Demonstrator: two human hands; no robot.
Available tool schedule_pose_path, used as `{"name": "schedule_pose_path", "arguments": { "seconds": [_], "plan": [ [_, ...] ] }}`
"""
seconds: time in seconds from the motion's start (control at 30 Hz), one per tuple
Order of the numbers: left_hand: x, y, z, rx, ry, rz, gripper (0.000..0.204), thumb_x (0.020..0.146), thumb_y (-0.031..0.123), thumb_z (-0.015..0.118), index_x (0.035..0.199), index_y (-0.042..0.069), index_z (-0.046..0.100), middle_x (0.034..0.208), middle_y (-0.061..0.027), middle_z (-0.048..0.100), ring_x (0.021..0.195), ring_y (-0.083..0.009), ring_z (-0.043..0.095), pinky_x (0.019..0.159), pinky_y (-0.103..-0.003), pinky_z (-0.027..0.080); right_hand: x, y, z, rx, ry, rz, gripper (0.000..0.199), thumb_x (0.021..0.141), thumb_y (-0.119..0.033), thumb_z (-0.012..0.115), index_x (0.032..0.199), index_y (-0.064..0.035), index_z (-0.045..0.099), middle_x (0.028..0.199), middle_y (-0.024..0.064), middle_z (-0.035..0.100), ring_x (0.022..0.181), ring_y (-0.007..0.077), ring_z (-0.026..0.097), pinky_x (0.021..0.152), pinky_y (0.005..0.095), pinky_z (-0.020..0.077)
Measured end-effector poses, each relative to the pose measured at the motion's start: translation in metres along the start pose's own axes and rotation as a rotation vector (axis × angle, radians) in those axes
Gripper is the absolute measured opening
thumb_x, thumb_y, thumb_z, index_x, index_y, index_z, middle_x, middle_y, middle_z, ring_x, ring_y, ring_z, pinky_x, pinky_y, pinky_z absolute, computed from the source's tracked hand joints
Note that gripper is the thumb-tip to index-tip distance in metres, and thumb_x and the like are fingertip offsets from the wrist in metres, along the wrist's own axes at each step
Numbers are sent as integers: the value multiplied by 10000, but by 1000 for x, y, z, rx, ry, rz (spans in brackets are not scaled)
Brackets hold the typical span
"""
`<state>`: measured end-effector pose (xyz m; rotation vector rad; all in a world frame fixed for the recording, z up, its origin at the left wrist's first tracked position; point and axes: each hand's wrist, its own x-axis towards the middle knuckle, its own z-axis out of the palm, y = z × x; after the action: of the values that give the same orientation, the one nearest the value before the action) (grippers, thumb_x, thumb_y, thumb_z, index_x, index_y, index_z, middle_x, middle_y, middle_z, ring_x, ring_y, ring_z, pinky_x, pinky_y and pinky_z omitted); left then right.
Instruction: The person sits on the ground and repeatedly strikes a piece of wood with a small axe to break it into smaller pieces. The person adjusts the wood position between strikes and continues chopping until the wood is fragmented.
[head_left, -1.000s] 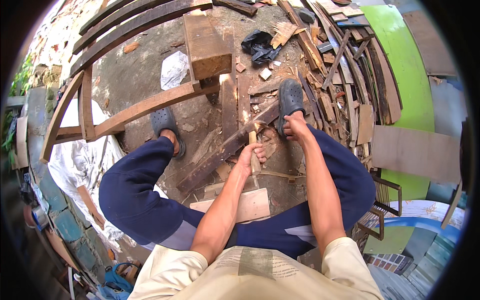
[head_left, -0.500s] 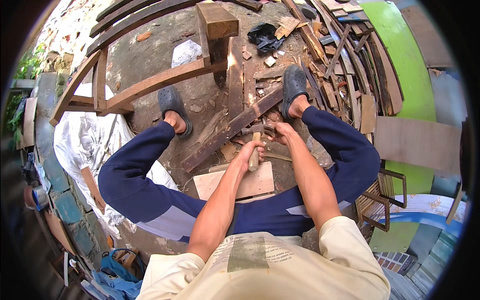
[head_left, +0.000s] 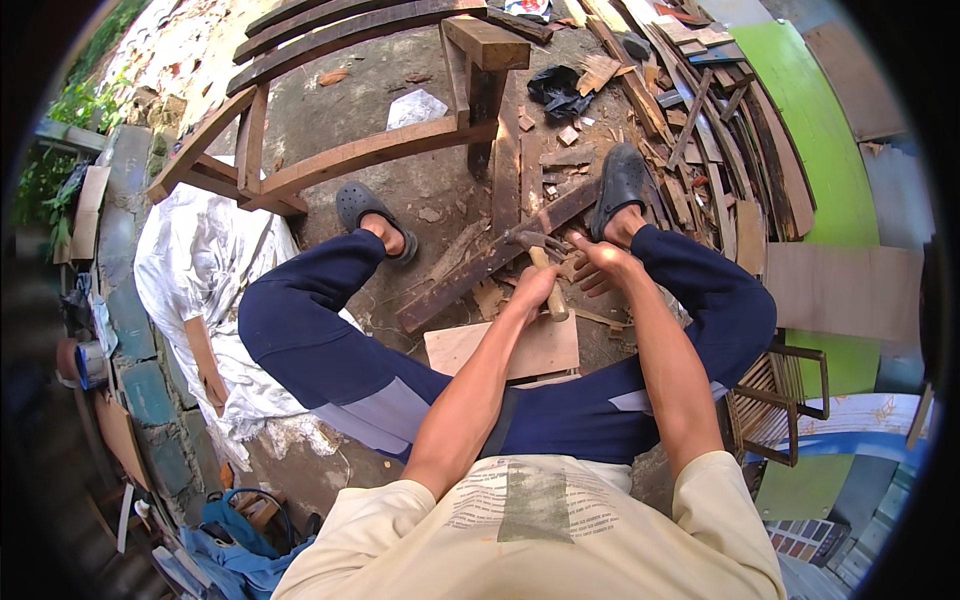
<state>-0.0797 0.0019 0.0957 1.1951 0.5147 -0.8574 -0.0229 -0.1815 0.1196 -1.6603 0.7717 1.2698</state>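
My left hand is closed around the wooden handle of a claw hammer. The hammer's metal head lies over a dark, weathered wooden plank that slants across the ground between my feet. Just right of the hammer head, my right hand has its thumb and fingers apart, with nothing seen in it. Closer to me, below the hammer, is a pale board, partly covered by my left forearm.
A wooden bench frame stands ahead on the left. Scrap wood is heaped at the right, near a black plastic bag. White sheeting lies by my left leg; a small slatted rack stands at right.
My right hand has come away from the hammer head and its fingers have spread. My left hand still grips the handle. The whole view has shifted slightly.
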Motion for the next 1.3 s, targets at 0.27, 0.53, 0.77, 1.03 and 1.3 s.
{"name": "schedule_pose_path", "arguments": {
  "seconds": [0.27,0.53,0.77,1.03,1.3],
  "plan": [
    [-4,11,37,847,-272,354,552,840,382,537,1194,-36,610,1106,-283,669,1057,-423,642,874,-452,494,-20,11,31,-213,338,-197,619,929,-421,633,1117,168,621,1057,236,677,919,300,672,767,426,533],
    [-10,60,-10,348,-398,252,655,908,549,640,1287,18,591,1017,-125,692,941,-172,654,848,-316,499,-92,-16,-1,-31,263,-89,374,952,-286,614,1006,83,594,733,96,607,584,204,656,512,355,539],
    [47,-2,-190,703,1064,-108,577,830,465,682,1202,25,644,1181,-208,671,1116,-366,631,978,-459,484,-115,-21,-14,-779,418,-361,407,883,-302,684,993,77,581,862,272,674,764,384,691,721,462,526],
    [56,-93,-246,-246,1172,-627,767,846,534,685,1392,27,500,1438,-148,512,1274,-285,527,1053,-515,408,-91,-14,-25,-1013,447,-428,355,809,-220,694,996,54,568,867,301,665,860,468,648,760,530,501],
    [49,-95,-262,-488,890,-579,511,895,396,592,1285,66,570,1351,-107,582,1224,-253,549,1052,-465,394,-84,11,-29,-1049,465,-332,347,824,-221,640,1025,57,589,907,279,693,870,431,682,776,520,529]
  ]
}}
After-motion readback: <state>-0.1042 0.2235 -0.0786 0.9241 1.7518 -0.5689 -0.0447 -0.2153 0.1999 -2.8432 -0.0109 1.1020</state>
